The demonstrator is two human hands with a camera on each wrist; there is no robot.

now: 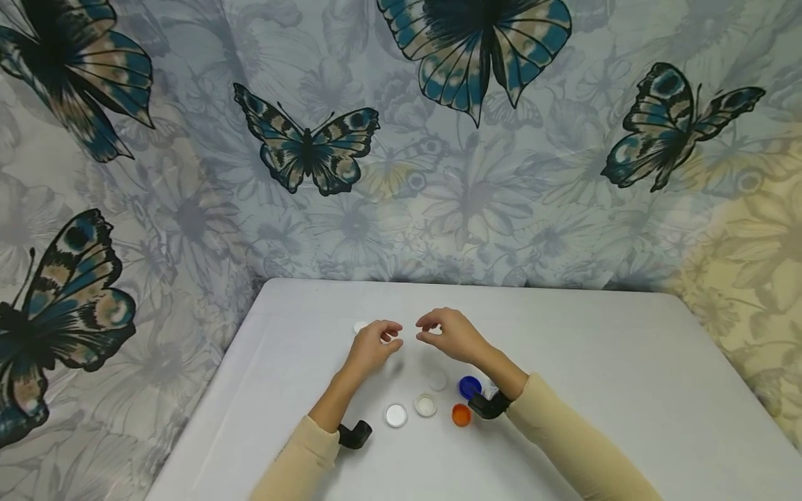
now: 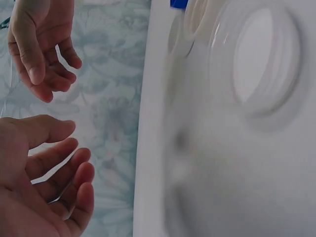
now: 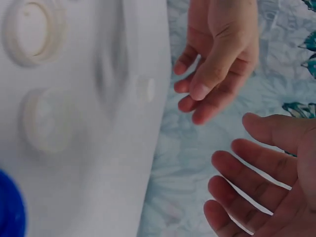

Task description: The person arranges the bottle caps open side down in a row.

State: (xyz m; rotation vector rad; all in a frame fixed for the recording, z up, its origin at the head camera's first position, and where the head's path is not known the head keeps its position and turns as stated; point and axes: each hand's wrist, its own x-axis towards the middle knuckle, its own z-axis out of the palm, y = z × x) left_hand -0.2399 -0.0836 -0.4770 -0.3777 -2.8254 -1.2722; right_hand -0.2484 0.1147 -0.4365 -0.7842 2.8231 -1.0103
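My left hand (image 1: pixel 374 344) and right hand (image 1: pixel 454 335) are raised over the table, facing each other with a gap between the fingertips. Both are empty, fingers loosely bent and thumbs apart from them, as the wrist views also show. Below them lie round lids: a white lid (image 1: pixel 396 416), a cream-white lid (image 1: pixel 425 406) and a clear lid (image 1: pixel 436 380). Nearer the right wrist are a blue lid (image 1: pixel 470 387) and an orange lid (image 1: pixel 461 415). Just beyond the left hand, partly hidden by it, is a small white lid (image 1: pixel 360 327).
A white-covered table (image 1: pixel 626 390) spreads under everything, its far edge against a butterfly-patterned cloth (image 1: pixel 476 209). A clear crinkled item (image 1: pixel 491 391) shows beside the blue lid, partly covered by the black camera (image 1: pixel 490 406) on the right wrist.
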